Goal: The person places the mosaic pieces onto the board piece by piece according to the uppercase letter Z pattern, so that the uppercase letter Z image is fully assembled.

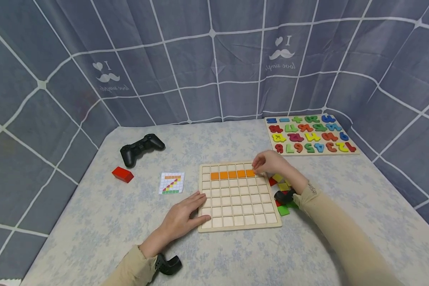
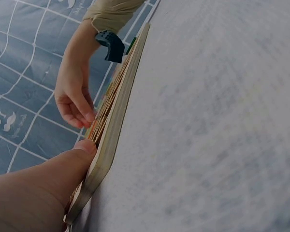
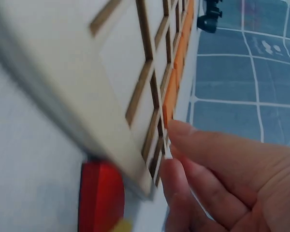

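Observation:
A wooden grid board (image 1: 236,206) lies on the table, with several orange square tiles (image 1: 232,174) in a row in its second row from the back. My left hand (image 1: 181,216) rests at the board's left edge, fingers extended, the thumb lying over the rim. My right hand (image 1: 271,162) is at the right end of the orange row. In the right wrist view its thumb (image 3: 188,135) meets the end of the last orange tile (image 3: 170,99). The other fingers are bent loosely, and no tile shows between them and the thumb.
Loose red, yellow and green tiles (image 1: 283,210) lie right of the board, partly under my right wrist. A pattern card (image 1: 171,183) lies to the left, near a red block (image 1: 122,174) and a black game controller (image 1: 142,149). A number puzzle board (image 1: 311,135) sits back right.

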{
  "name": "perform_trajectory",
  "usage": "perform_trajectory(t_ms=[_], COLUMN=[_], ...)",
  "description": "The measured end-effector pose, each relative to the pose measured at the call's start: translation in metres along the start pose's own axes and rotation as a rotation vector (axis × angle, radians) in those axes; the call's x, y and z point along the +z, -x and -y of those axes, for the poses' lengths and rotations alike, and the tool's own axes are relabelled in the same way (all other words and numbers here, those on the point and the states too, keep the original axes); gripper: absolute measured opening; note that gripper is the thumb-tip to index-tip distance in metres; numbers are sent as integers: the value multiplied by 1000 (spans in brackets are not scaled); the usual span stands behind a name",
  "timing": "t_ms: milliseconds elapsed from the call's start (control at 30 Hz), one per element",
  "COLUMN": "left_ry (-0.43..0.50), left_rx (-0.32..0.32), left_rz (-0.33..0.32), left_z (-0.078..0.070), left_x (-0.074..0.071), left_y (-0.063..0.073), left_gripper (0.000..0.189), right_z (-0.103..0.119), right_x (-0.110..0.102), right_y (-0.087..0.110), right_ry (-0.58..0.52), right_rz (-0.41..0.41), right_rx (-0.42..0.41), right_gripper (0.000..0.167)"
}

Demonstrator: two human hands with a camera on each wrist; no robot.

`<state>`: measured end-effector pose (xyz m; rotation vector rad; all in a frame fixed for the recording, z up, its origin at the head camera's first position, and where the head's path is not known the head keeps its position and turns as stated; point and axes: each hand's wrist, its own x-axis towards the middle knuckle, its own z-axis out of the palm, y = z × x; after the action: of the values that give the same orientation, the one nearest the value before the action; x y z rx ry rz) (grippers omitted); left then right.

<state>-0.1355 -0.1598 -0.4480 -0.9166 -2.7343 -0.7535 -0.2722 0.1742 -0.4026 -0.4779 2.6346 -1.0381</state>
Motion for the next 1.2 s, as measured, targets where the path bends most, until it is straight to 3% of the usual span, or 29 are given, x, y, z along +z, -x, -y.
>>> perform_trajectory(t_ms=[267, 867, 1200], left_ry=[-7, 1, -1], left_rx=[5, -1, -7], left_rz=[-6, -4, -3], left_z=[0, 0, 0], left_x=[0, 1, 1], left_y=[-1, 0, 0], left_gripper=[62, 63, 63], right_z=[-16, -54, -62], right_x=[-18, -34, -35], right_y=[20, 39, 39], right_ry=[-71, -252, -218], right_rz=[103, 176, 210], right_rx=[-47, -68, -23], right_gripper=[24, 40, 41])
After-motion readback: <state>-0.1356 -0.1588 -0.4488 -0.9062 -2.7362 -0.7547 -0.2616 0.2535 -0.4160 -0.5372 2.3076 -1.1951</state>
